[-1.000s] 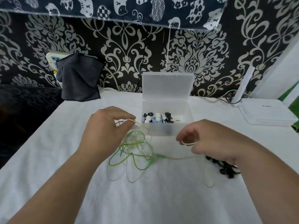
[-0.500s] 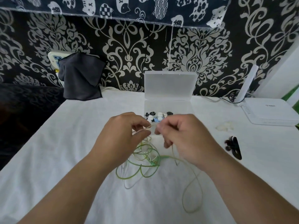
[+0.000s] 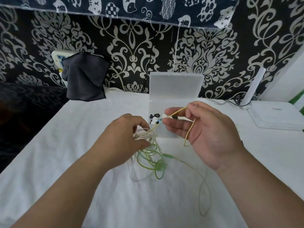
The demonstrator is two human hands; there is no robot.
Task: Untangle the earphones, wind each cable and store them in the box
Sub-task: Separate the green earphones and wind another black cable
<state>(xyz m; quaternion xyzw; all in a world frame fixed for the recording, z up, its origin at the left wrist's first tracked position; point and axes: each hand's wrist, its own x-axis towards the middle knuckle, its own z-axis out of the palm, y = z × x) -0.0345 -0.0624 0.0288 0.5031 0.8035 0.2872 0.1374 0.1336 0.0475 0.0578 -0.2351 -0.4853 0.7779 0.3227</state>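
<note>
A green-yellow earphone cable (image 3: 152, 159) lies tangled with a pale white cable (image 3: 139, 176) on the white cloth. My left hand (image 3: 125, 139) grips a bunch of wound loops of both cables above the tangle. My right hand (image 3: 202, 129), palm up, pinches a yellow stretch of the same cable between thumb and forefinger; the strand runs taut to my left hand. A long green loop (image 3: 204, 195) trails toward the near right. Behind my hands stands the clear plastic box (image 3: 174, 86), its lid up, with several small black and white earphone pieces (image 3: 155, 118) inside.
A white router (image 3: 276, 116) with an upright antenna sits at the far right. A dark grey cloth (image 3: 83, 79) hangs over a white power strip at the back left. The patterned wall closes the far table edge. The table's left edge drops into a dark area.
My right hand has moved up and right from next to my left hand and turned palm up, drawing the yellow strand out. My left hand has dropped slightly onto the bunched loops.
</note>
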